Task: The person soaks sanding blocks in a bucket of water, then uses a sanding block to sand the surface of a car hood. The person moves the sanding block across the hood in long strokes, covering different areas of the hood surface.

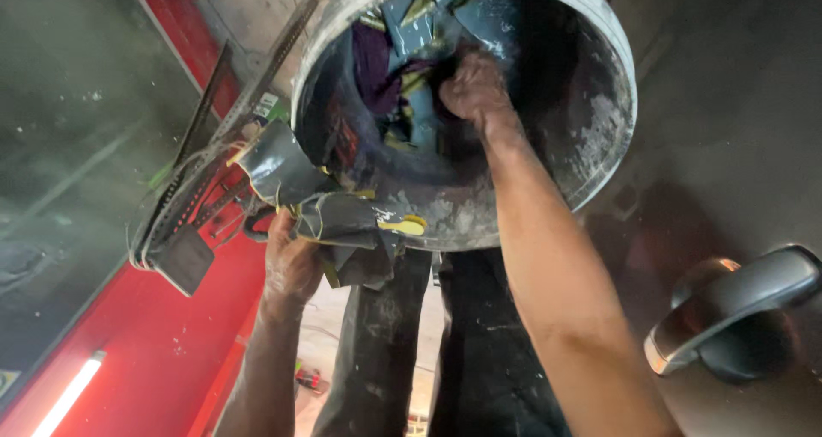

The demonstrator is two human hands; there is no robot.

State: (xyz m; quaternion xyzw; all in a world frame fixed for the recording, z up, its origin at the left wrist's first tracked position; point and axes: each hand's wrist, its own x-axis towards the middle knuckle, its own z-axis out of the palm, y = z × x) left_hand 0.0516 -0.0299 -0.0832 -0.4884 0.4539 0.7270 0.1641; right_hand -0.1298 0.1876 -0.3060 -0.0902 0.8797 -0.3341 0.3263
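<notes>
A large round bin [599, 146] with a pale dusty rim sits between my legs, filled with dark grey, purple and yellow-edged scraps [411, 35]. My right hand [473, 86] reaches deep inside it, fingers closed on the scraps. My left hand [291, 261] is outside the bin's near-left rim, gripping a bunch of dark grey scraps with yellow edges [317, 202] that hang over the rim.
A red panel [163, 351] with a lit tube lamp [68, 394] runs along the left. Perforated metal strips [201, 159] lean beside the bin. A dark car door with a handle [736, 304] is at the right. My dusty trousers [479, 351] are below the bin.
</notes>
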